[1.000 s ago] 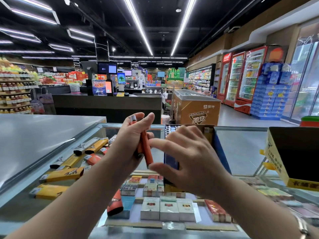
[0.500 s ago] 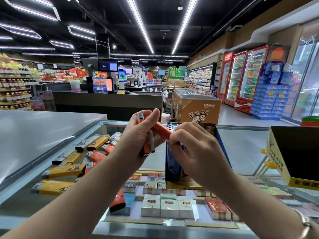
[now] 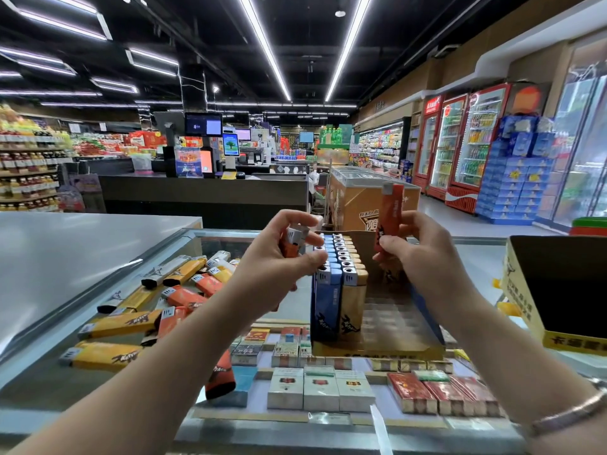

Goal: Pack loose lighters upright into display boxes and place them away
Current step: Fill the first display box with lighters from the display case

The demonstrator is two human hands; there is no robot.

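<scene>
Shop lights run in long white lines over you, and you stand at a glass counter [image 3: 466,254] with shelves and drink fridges far behind.

Your right hand [image 3: 423,257] pinches one orange lighter [image 3: 389,218] low down, between thumb and fingers. It stands nearly upright, grey cap on top, just above the back of the display box [image 3: 387,346]. There is writing on its side, but it is too blurry to read.

Your left hand [image 3: 279,264] is curled around more orange lighters [image 3: 292,243]. You can see only their tops; the fingers hide how many there are.

Between your hands, at 12 o'clock, sits the brown display box. Blue packed lighters [image 3: 325,310] and tan packed lighters [image 3: 353,310] stand upright in rows on its left side. The right side of the box is bare card. A dark animal picture is on each front lighter.

At 9 to 10 o'clock, loose lighters [image 3: 131,323] lie flat on the glass, yellow, orange and white. Your left arm covers part of the pile.

Under the glass at 6 o'clock are cigarette packs [image 3: 320,389], with labels too small to read.

At 3 o'clock a yellow box [image 3: 525,300] with black Chinese writing is cut off by the edge. A red drink fridge [image 3: 466,149] stands at 1 o'clock.
</scene>
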